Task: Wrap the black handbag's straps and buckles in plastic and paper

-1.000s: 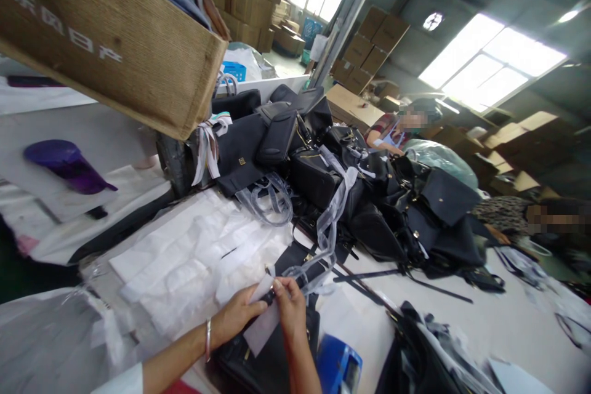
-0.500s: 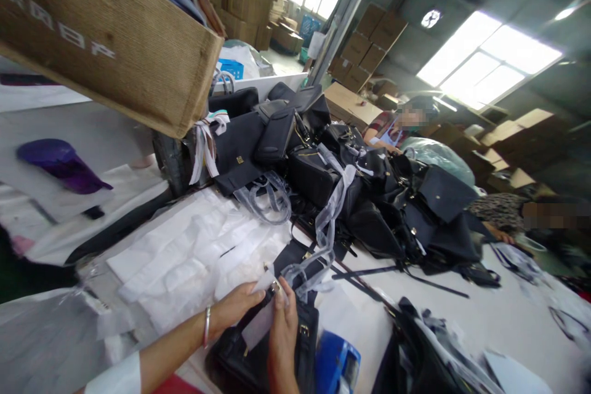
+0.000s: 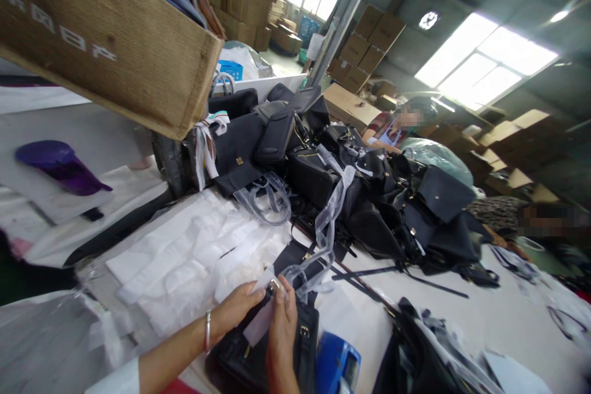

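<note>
A black handbag (image 3: 240,363) with gold hardware lies on the table at the bottom centre, below both hands. My left hand (image 3: 242,306) is closed, thumb and fingers pinching the bag's black strap beside a gold buckle (image 3: 273,286). From the other side, my right hand (image 3: 282,326) is closed on a translucent white wrapping sheet (image 3: 257,324) at the buckle. The sheet lies behind the strap and hangs down over the bag. The undersides of the fingers are hidden.
A blue tape dispenser (image 3: 333,360) stands right of the bag. White wrapping sheets (image 3: 180,246) lie to the left, and black bags (image 3: 318,172) are heaped behind. A brown woven bag (image 3: 115,43) juts in at upper left. A person (image 3: 388,126) is beyond the heap.
Both hands stay almost in place at the buckle, with slight finger movement. The buckle shows a little more plainly, and the wrapping sheet has shifted slightly.
</note>
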The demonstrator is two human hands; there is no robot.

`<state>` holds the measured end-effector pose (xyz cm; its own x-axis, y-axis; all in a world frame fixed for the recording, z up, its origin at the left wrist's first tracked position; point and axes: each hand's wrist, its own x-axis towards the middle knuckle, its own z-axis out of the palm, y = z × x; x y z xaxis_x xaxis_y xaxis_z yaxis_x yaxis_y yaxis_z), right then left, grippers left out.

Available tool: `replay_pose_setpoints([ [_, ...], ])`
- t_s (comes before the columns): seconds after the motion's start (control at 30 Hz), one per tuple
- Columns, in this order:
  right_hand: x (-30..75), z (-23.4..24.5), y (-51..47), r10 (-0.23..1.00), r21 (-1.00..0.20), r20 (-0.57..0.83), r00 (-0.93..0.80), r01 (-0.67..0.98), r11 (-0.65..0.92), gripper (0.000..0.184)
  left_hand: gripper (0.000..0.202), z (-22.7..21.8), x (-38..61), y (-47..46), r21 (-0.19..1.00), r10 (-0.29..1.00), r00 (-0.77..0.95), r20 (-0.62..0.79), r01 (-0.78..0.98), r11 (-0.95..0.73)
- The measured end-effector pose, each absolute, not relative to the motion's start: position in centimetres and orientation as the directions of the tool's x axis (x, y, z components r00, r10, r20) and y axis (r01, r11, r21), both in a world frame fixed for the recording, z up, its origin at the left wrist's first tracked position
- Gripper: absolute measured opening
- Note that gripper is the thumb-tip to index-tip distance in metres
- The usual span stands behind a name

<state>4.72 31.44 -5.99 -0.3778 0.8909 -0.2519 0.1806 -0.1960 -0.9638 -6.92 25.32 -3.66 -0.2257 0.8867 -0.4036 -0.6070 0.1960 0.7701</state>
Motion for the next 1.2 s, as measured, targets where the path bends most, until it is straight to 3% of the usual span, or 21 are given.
replay_pose_setpoints([
  [0.27, 3.8, -5.2, 31.4, 0.879, -0.961, -0.244, -0.409, 0.223, -0.163, 0.045, 0.048, -4.5, -6.6, 24.9, 0.83, 0.858, -0.357, -0.369, -0.543, 0.131],
  [0.37, 4.1, -4.9, 31.4, 0.826, -0.941, -0.324, -0.462, 0.063, -0.333, 0.052, 0.046, -4.8, -6.4, 24.9, 0.836, 0.845, -0.382, -0.373, -0.534, 0.127],
  [0.47, 4.7, -5.2, 31.2, 0.75, -0.819, -0.395, -0.53, -0.166, -0.549, 0.063, 0.046, -4.5, -6.4, 24.9, 0.825, 0.827, -0.39, -0.404, -0.546, 0.146],
  [0.53, 5.1, -6.1, 30.7, 0.734, -0.783, -0.423, -0.531, -0.194, -0.591, 0.065, 0.047, -4.1, -6.5, 24.9, 0.807, 0.808, -0.397, -0.436, -0.569, 0.156],
  [0.7, 5.1, -10.1, 29.1, 0.801, -0.881, -0.456, -0.388, 0.066, -0.469, 0.06, 0.049, -3.5, -6.5, 24.8, 0.719, 0.793, -0.347, -0.501, -0.676, 0.159],
  [0.83, 4.2, -11.7, 28.7, 0.882, -0.928, -0.372, -0.289, 0.128, -0.349, 0.067, 0.046, -3.8, -5.6, 24.9, 0.725, 0.771, -0.395, -0.499, -0.677, 0.123],
  [1.03, 3.1, -11.0, 28.6, 0.938, -0.964, -0.229, -0.262, 0.194, -0.181, 0.058, 0.042, -4.8, -5.1, 25.2, 0.793, 0.703, -0.508, -0.499, -0.594, 0.134],
  [1.2, 3.1, -8.4, 30.0, 0.912, -0.958, -0.141, -0.384, 0.285, -0.028, 0.038, 0.035, -5.9, -5.3, 25.3, 0.906, 0.696, -0.596, -0.4, -0.373, 0.201],
])
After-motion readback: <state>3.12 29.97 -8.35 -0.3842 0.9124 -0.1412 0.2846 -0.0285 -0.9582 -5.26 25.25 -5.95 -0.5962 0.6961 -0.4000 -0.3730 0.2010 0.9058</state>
